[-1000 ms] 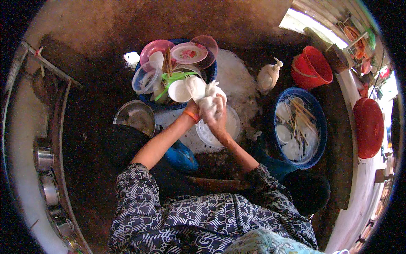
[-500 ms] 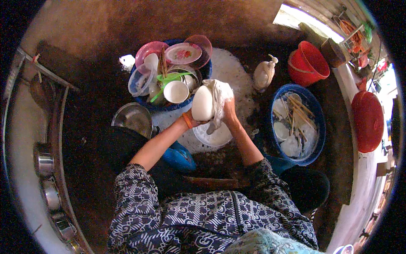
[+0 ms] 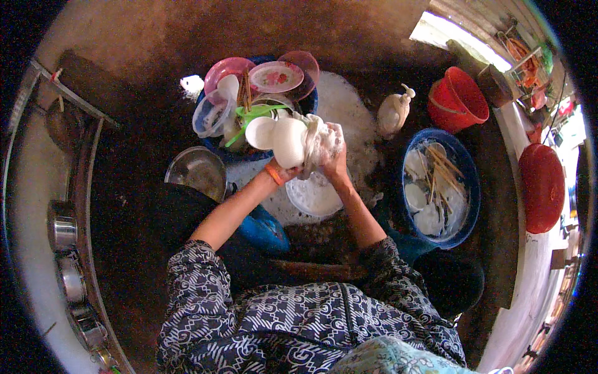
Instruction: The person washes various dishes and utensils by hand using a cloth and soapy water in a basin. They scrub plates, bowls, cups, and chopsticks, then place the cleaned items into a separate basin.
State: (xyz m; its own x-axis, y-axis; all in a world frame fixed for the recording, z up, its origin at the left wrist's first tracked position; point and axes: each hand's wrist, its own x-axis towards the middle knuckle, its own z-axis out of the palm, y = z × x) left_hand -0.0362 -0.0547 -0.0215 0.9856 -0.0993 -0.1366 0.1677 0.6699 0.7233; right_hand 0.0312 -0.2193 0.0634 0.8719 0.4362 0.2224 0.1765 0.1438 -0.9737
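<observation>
Above the wet floor I hold up a white bowl [image 3: 288, 143], tipped on its side with its rounded outside toward the left. My left hand [image 3: 285, 171] grips it from below, fingers closed and partly hidden under it. A wet, foamy cloth [image 3: 313, 148] is bunched at the bowl's right side, and my right hand [image 3: 336, 153] is closed on it, pressing it to the bowl. Suds cover the right fingers. Under my hands stands a white basin [image 3: 316, 194] with foamy water. Just behind the bowl, another white bowl [image 3: 260, 133] lies on the piled dishes.
A blue tub [image 3: 240, 153] at the far left holds pink plates, a green strainer and other dishes. To the right, another blue tub [image 3: 474, 199] contains chopsticks and white bowls in water. Beyond it stand a pump bottle [image 3: 393, 114] and red buckets [image 3: 455, 103]. A metal pot [image 3: 196, 173] sits left.
The held bowl has shifted slightly left and away from me and has turned a little. The cloth and my right hand have moved round its right side.
</observation>
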